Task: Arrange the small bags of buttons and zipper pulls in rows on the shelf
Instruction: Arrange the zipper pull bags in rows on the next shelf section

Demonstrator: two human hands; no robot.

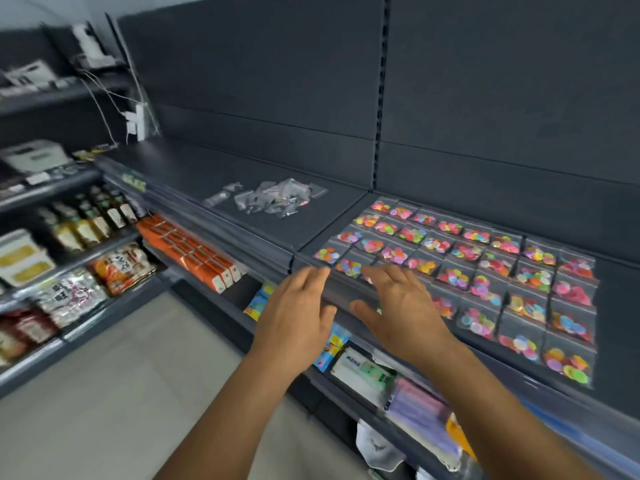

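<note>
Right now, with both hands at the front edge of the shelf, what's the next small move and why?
Probably reach the left hand back to the loose heap of clear zipper pull bags and pick one up. Both hands hold nothing, the right hand hovers with straight fingers over the near corner of the button bags, which already lie in rows, while the heap is still unsorted on the shelf.

Pile of clear bags (268, 199) blurred

I see bags (464, 271) of pink, yellow, green and blue buttons on my dark grey shelf (277, 223).
</note>
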